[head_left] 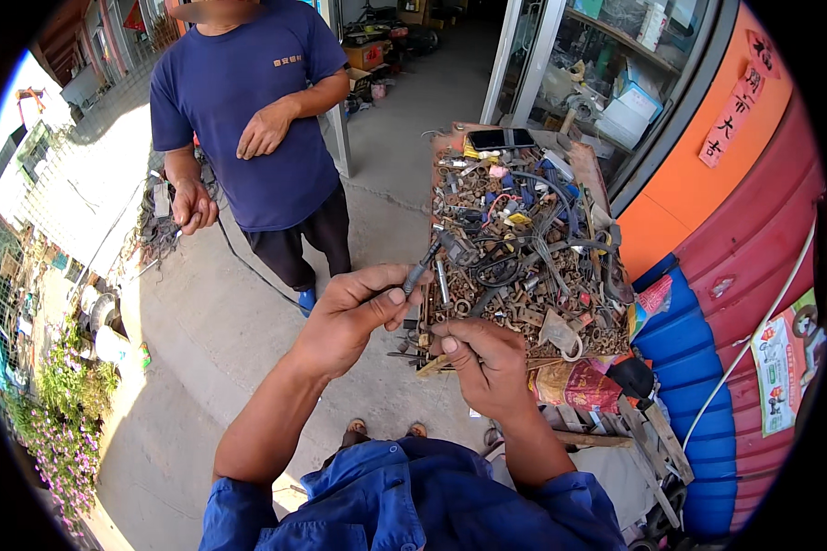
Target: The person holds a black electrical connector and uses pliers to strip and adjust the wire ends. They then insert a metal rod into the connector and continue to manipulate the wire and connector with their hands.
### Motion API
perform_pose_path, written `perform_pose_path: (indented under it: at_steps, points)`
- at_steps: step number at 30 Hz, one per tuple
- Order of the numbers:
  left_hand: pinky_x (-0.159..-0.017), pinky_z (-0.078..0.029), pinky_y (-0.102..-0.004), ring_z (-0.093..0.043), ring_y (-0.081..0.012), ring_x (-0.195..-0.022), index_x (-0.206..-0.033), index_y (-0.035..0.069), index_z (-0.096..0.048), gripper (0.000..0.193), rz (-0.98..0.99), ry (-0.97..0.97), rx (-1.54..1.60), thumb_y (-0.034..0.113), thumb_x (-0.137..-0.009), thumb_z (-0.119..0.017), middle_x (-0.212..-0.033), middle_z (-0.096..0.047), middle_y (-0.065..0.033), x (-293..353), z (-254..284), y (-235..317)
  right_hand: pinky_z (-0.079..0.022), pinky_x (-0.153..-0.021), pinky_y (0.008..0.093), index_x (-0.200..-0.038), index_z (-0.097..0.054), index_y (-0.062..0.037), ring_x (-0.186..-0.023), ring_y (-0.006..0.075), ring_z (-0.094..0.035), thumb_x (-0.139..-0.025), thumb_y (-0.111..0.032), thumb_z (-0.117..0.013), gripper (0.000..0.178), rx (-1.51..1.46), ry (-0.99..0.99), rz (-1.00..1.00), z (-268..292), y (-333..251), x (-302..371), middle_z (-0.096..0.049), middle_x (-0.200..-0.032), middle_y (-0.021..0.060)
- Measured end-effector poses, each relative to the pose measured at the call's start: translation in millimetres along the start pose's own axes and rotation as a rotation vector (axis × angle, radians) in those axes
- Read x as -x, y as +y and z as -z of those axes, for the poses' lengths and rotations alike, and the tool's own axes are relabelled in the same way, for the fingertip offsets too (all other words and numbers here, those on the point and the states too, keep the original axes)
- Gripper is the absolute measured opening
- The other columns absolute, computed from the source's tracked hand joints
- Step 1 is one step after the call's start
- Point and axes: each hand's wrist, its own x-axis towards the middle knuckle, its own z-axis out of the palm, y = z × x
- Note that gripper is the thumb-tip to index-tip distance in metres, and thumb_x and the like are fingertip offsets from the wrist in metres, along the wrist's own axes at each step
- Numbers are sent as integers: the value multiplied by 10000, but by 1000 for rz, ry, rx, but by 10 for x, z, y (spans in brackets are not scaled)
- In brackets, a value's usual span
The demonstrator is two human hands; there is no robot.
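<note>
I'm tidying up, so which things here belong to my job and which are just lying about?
Apparently in use: grey ribbed cylindrical piece, in your left hand; what your right hand pinches is unclear.

Apparently lying about: black rectangular phone; small rusty metal parts.

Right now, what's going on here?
The person's left hand grips a slim, dark metal part near the left side of a table heaped with small hardware. The right hand is by the table's near-left corner, thumb and forefinger together; whether anything small is pinched there is unclear. A black phone lies at the far end. Another person in a dark blue T-shirt stands across, one forearm bent over the torso.
</note>
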Motion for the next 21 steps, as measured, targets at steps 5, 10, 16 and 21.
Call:
perform_pose_path:
  at_steps: [5, 10, 16, 21]
  points:
    - [-691, -407, -243, -467, -92, -752, -1258, -73, -619, 294, 28, -91, 44, 49, -1000, -548, -950, -632, -39, -18, 91, 40, -495, -566, 327, -970, -690, 21, -619, 217, -638, -908, -6, -677, 69, 107, 115, 44, -352, -12, -28, -662, -740, 119]
    - [-714, -441, -273, -525, -124, -802, -1281, -84, -608, 337, 13, -142, 106, 74, -983, -598, -977, -640, -76, -39, 206, 12, -463, -541, 335, -947, -692, 12, -576, 218, -590, -908, 0, -673, 45, 133, 244, 21, -610, -1, -66, -633, -717, 118]
    - [-785, -491, -282, -564, -115, -877, -1226, -82, -626, 297, -13, -133, 38, 77, -975, -637, -999, -654, -77, -23, 288, 40, -449, -529, 313, -943, -688, 17, -572, 198, -590, -906, -2, -679, 43, 122, 316, -74, -808, -40, -100, -627, -713, 114]
    - [-770, -495, -266, -582, -107, -851, -1164, -69, -639, 242, -50, -144, -46, 88, -980, -641, -976, -666, -62, -19, 377, -28, -444, -523, 311, -951, -686, 25, -566, 179, -588, -898, -1, -690, 59, 97, 333, -172, -930, 23, -50, -625, -711, 109]
